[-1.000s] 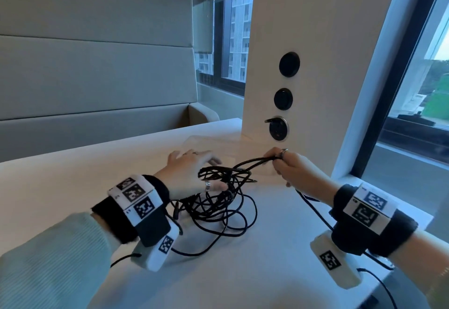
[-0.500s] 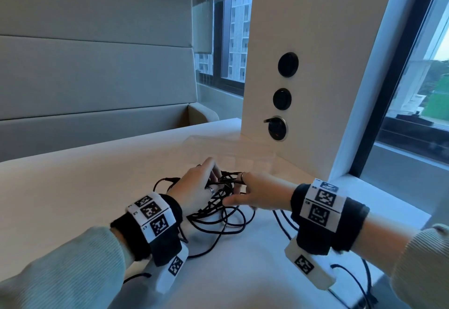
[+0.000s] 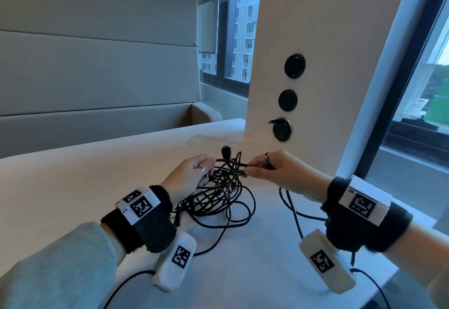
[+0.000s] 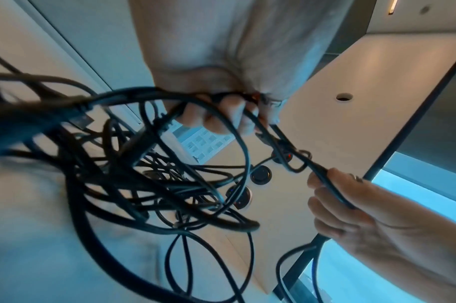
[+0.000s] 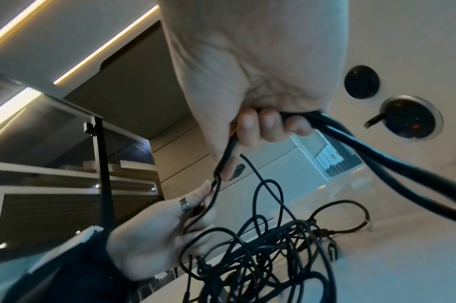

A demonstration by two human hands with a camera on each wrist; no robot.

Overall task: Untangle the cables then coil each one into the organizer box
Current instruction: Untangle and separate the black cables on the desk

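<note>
Both arms reach forward over the table toward twelve o'clock. The left hand has its fingers curled and pinches a cable. A ring sits on one of its fingers. The right hand is at about three o'clock from the left one, close by but not touching it. Its fingers are curled too and grip cable. It also wears a ring. Each wrist wears a black band.

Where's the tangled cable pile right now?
In the head view the cable pile lies mid-table, between the left hand and right hand, below the round wall sockets.
</note>
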